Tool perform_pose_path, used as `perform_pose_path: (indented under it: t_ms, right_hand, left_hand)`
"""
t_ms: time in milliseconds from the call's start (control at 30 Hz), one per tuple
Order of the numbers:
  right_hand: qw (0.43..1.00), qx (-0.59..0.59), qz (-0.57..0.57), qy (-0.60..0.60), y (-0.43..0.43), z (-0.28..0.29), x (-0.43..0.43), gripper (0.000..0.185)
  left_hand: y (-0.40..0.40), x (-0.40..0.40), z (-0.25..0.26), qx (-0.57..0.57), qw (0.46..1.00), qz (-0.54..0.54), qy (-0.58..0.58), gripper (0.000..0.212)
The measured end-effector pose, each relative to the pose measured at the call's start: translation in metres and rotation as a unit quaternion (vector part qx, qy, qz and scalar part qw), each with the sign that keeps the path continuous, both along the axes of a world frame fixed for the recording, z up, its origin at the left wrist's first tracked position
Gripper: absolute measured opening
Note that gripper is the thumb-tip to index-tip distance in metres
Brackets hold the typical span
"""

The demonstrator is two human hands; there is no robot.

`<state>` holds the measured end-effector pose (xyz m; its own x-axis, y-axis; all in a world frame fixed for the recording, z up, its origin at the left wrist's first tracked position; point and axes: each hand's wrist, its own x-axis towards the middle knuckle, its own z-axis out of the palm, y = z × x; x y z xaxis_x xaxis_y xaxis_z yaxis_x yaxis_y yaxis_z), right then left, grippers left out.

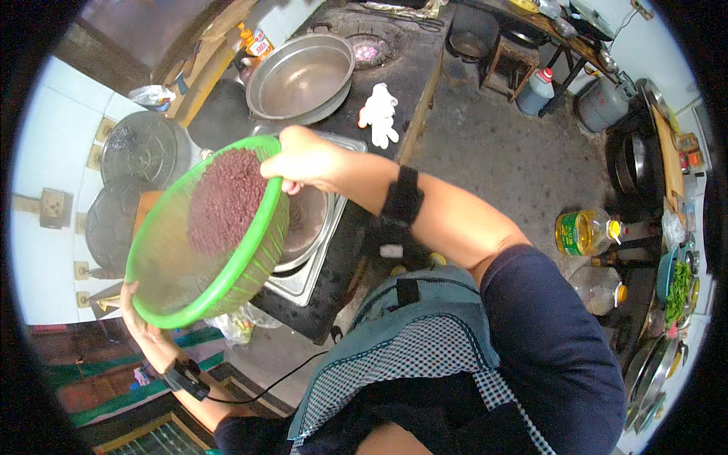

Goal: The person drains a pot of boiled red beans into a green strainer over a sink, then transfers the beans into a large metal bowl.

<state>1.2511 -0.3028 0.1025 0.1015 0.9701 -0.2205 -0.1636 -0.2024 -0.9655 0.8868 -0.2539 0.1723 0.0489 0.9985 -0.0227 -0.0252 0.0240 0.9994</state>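
Observation:
A green plastic mesh basket (213,278) is held tilted in both hands. Dark reddish, moist-looking grains (230,199) lie heaped in its upper right part, with haze around them. My right hand (301,159) grips the upper right rim, thumb over the edge. My left hand (136,310) holds the lower left rim, its fingers partly hidden by the basket. Below and to the right of the basket, a metal pan (310,224) with brownish liquid shows in part on a stainless-steel cooktop (315,278); the basket hides the rest.
A large metal basin (304,77) stands beyond the cooktop, near a glowing burner (367,52). White gloves (380,115) lie on the dark counter. Round dark lids (139,148) lean at the left wall. An oil jug (586,232) and a gas cylinder (603,102) stand at the right.

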Motion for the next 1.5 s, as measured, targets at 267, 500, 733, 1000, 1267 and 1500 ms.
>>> perform_pose_path:
  t_ms: [267, 500, 733, 1000, 1267, 1500]
  right_hand:
    - [0.999, 0.033, -0.012, 0.022, -0.001, 0.0, -0.004, 0.022]
    - [1.0, -0.002, 0.012, 0.003, -0.008, 0.012, -0.001, 0.019]
    - [1.0, 0.004, 0.018, 0.001, -0.009, 0.01, -0.001, 0.018]
    - [0.999, 0.032, -0.006, 0.017, -0.011, 0.008, -0.003, 0.02]
    - [1.0, 0.025, 0.007, 0.003, -0.017, 0.012, -0.002, 0.019]
    - [1.0, 0.009, 0.005, 0.006, -0.019, 0.01, -0.004, 0.02]
  left_hand:
    - [0.025, -0.019, -0.002, -0.082, 0.994, -0.022, -0.065, 0.049]
    - [0.029, -0.026, -0.008, -0.088, 0.991, -0.04, -0.093, 0.051]
    - [0.024, -0.027, -0.004, -0.082, 0.994, -0.025, -0.073, 0.05]
    - [0.017, -0.024, 0.0, -0.086, 0.993, -0.01, -0.085, 0.049]
    - [0.008, -0.015, 0.008, -0.094, 0.993, 0.001, -0.077, 0.037]
    - [0.01, -0.019, 0.007, -0.092, 0.992, -0.022, -0.079, 0.039]
